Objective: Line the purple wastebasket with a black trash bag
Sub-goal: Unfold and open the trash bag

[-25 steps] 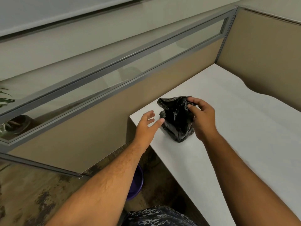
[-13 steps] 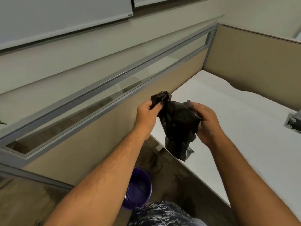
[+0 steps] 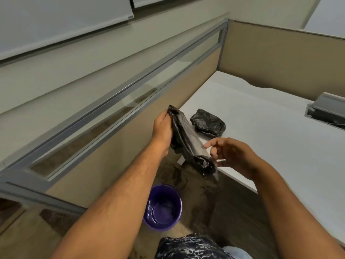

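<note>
Overhead, I see the white laminate desk point(image 3: 261, 137), its near edge by my hands; below, the round purple plastic wastebasket point(image 3: 162, 208) stands unobstructed. Left hand point(image 3: 162, 128) grips the folded black plastic trash bag point(image 3: 188, 141); right hand point(image 3: 233, 156), fingers loosely spread, touches its lower end.

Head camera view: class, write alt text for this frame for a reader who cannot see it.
A person's left hand grips the top of a folded black trash bag while the right hand, fingers loose, touches its lower end. A bundle of bags lies on the white desk; the unlined purple wastebasket stands on the floor below.
</note>
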`<action>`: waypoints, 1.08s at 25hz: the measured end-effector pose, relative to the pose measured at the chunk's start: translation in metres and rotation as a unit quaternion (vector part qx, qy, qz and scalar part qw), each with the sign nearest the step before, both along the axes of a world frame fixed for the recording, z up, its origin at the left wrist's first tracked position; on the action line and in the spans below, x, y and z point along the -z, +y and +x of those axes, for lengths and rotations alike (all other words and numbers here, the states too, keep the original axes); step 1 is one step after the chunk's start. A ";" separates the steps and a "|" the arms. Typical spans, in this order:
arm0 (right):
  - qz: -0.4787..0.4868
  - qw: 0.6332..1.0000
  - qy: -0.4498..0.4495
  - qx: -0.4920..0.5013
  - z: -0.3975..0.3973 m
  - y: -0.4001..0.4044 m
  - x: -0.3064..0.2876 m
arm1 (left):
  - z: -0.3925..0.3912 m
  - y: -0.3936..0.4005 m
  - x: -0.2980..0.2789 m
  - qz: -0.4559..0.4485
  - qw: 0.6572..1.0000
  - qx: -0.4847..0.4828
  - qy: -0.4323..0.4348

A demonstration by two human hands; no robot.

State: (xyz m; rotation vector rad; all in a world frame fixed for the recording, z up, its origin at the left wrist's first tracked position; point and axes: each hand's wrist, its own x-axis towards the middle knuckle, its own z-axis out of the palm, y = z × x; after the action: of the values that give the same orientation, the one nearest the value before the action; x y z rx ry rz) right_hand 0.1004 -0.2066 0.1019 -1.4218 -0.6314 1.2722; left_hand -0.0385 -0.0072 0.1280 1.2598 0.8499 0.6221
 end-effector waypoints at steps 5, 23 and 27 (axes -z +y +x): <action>-0.026 0.987 -0.158 -0.016 -0.040 0.009 -0.005 | -0.007 -0.021 0.012 0.022 0.999 -0.023 0.040; -0.069 0.944 -0.183 0.267 -0.105 -0.049 0.076 | -0.160 -0.085 0.072 0.305 0.894 -0.027 0.327; -0.094 0.923 -0.275 0.251 -0.112 -0.053 0.080 | -0.158 -0.079 0.083 0.022 0.968 -0.109 0.223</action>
State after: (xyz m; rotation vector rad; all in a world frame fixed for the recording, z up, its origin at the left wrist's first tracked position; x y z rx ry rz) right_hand -0.0114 -0.2600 0.0219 -1.9712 -0.4636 0.5310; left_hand -0.1967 -0.0863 0.0454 1.3816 1.3682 0.5401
